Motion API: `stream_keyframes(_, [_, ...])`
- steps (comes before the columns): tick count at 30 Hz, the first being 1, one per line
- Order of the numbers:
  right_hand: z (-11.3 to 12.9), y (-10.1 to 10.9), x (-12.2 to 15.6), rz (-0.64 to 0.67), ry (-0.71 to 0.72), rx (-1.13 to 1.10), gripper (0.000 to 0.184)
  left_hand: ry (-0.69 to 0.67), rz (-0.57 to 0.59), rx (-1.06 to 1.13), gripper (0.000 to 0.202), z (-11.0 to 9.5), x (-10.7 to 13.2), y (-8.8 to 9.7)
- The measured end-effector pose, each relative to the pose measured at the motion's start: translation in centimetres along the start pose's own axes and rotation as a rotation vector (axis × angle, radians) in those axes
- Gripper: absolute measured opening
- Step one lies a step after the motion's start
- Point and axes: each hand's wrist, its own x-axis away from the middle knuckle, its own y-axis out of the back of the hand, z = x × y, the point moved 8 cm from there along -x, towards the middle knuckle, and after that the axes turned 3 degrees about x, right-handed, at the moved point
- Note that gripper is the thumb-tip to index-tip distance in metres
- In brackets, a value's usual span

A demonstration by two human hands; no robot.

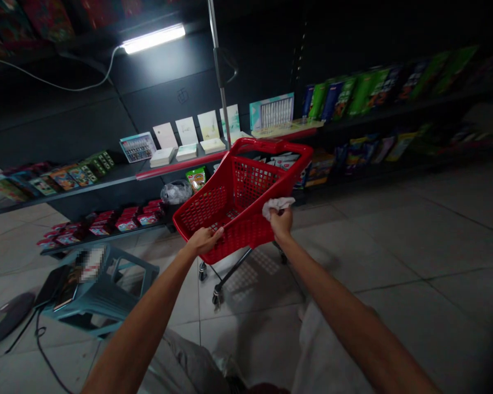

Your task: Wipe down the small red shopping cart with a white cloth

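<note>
A red plastic shopping cart (246, 230) with perforated sides and grey metal legs on casters stands in front of me. My left hand (205, 239) grips the near rim of its basket toward the lower left end, thumb lying along the edge. On the right, my right hand (281, 220) is closed on a crumpled white cloth (277, 204), which is against the cart's outer side below the handle end. The fingers under the cloth are partly hidden. No goods are visible in the part of the basket I can see.
A teal plastic stool (107, 290) with a phone-like device on it stands at left, a cable running down. Behind the cart, dark shelves hold books (184, 134), snack bags (361, 93) and red packs (127, 219). A metal pole (219, 71) rises behind the cart.
</note>
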Motion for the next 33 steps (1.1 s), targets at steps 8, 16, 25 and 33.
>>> stream_keyframes(8, [6.2, -4.8, 10.7, 0.248, 0.031, -0.060, 0.049, -0.022, -0.003, -0.003, 0.082, -0.7, 0.0, 0.4])
stream_keyframes(16, [8.1, -10.0, 19.5, 0.534, 0.291, -0.195, 0.065, -0.042, -0.003, -0.008, 0.083, -0.9, -0.6, 0.5])
stream_keyframes(25, [9.9, -6.5, 13.1, 0.748, 0.645, 0.309, 0.046, -0.006, -0.037, 0.011, 0.086, -0.2, -1.4, 0.3])
stream_keyframes(33, [3.5, 2.3, -2.7, 0.098, 0.254, 0.264, 0.031, -0.017, -0.016, 0.025, 0.081, -0.2, -1.3, 0.1])
